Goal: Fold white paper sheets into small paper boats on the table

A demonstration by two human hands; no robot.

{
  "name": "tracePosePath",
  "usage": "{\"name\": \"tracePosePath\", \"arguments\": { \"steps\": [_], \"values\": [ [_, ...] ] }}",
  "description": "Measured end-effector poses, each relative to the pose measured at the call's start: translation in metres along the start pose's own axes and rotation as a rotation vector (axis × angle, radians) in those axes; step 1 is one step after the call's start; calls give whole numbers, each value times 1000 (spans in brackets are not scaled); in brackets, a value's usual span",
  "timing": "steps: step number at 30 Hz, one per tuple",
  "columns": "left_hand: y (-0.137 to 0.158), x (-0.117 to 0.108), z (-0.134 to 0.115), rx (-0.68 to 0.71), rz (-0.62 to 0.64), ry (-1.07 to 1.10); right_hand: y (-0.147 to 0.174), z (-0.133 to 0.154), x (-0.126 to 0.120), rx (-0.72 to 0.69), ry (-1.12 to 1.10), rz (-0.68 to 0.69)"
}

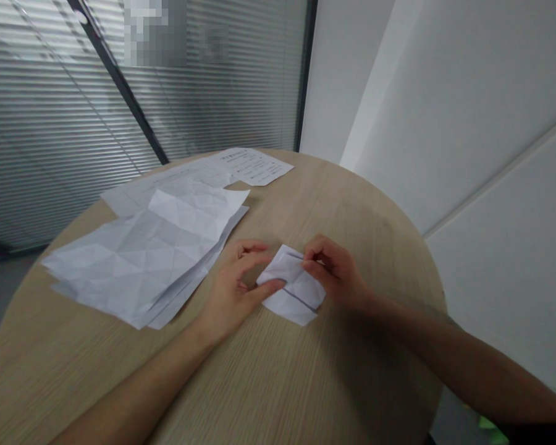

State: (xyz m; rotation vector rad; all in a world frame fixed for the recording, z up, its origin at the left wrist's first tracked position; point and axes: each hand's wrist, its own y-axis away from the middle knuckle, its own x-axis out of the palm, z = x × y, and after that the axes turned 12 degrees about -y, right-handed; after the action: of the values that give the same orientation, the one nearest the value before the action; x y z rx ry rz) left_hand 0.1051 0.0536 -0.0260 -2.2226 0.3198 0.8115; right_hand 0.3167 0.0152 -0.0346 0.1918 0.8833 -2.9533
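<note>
A small folded sheet of white paper (293, 281) lies on the table in front of me, with a dark line of a fold or gap running across it. Its upper right edge is pinched between the thumb and index finger of my right hand (336, 272). From the left, my left hand (236, 287) reaches over it with the fingers apart. The left thumb rests on the paper near its middle, and the other fingertips are close to its left corner. The underside of the folded paper is hidden.
A stack of creased white sheets (152, 253) lies to the left on the round wooden table (241, 383). Behind it are flat sheets with printed text (254, 164). A white wall (482, 93) rises on the right and window blinds (241, 93) stand at the back.
</note>
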Motion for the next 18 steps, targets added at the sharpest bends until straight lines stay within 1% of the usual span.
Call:
{"name": "tracePosePath", "arguments": {
  "steps": [3,6,9,12,13,15,16,18],
  "values": [
    [1,-1,-1,33,-78,-95,1,1,1,-48,49,28],
    [2,-2,-5,91,-40,-142,2,3,2,-94,84,53],
    [3,-3,-8,132,-36,-168,3,5,3,-131,99,66],
    [2,-3,-11,152,1,-159,1,4,0,-117,73,118],
    [2,-3,-12,139,10,-146,0,4,-2,-95,49,154],
    [3,-3,-13,72,-23,-102,-2,1,-5,-21,-24,230],
    [3,-3,-13,21,-57,-73,-3,-2,-6,28,-73,264],
    [4,-2,-14,-129,-151,-16,-4,-6,-6,120,-185,351]
  ]
}}
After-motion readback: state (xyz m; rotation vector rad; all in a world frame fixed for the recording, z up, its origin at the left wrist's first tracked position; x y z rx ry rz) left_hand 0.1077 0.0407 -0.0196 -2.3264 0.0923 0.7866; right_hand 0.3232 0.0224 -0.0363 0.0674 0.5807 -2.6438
